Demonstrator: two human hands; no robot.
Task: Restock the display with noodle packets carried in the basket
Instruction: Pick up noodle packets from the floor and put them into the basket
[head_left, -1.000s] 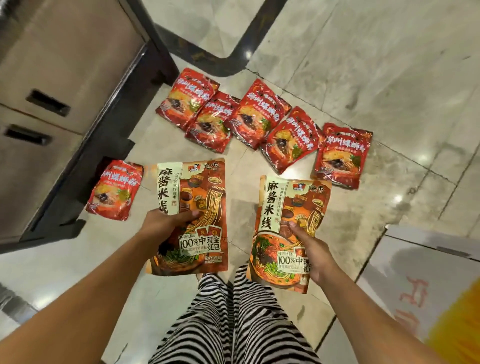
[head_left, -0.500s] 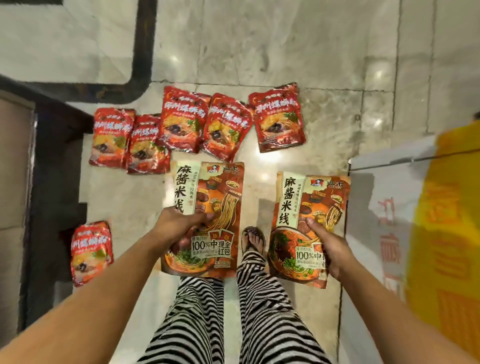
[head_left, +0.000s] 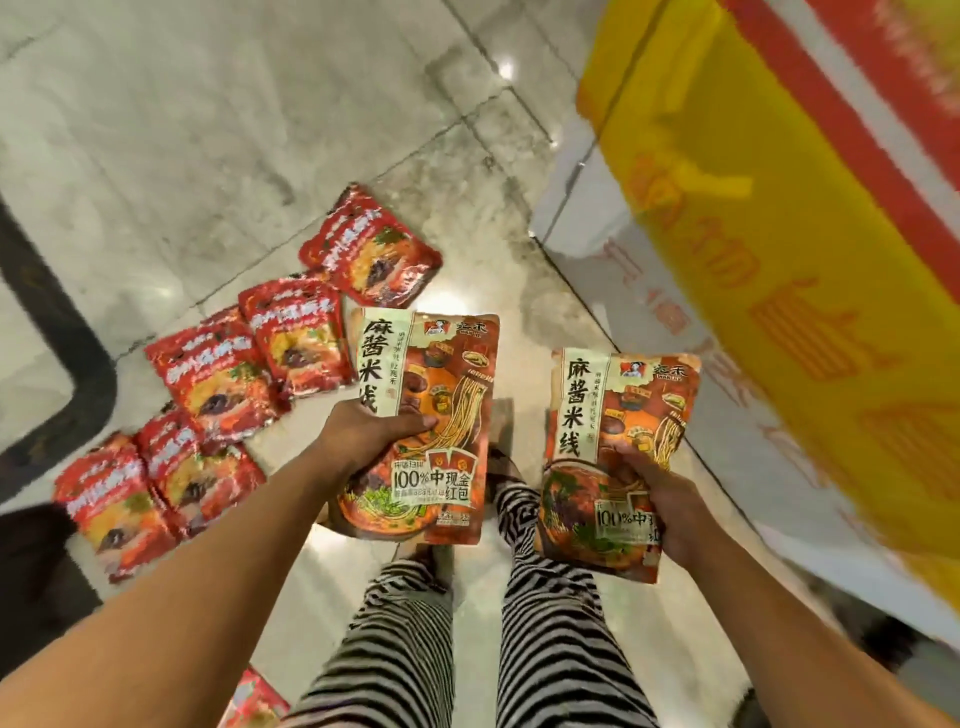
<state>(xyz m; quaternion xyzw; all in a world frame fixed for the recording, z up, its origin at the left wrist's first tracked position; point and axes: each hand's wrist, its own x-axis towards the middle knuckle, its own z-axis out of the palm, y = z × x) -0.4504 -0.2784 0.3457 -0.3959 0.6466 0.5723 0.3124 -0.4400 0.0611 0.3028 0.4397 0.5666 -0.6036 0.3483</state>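
My left hand (head_left: 363, 436) grips an orange-brown noodle packet (head_left: 431, 395) by its left edge, held upright over the floor. My right hand (head_left: 660, 499) grips a second, matching noodle packet (head_left: 618, 415) at its lower right corner. Both packets face me at about waist height, side by side and apart. Several red noodle packets (head_left: 218, 384) lie on the marble floor to the left, with one (head_left: 371, 247) farthest forward. No basket is in view.
A yellow and red display stand (head_left: 779, 218) with a white base (head_left: 623, 291) rises close on the right. A dark cabinet base (head_left: 52, 332) borders the left. My striped trouser legs (head_left: 467, 649) are below. Another red packet (head_left: 249, 701) shows at the bottom edge.
The view has swung right: the yellow display now fills the right side and the red packets have slid to the lower left. Both hands keep their packets.
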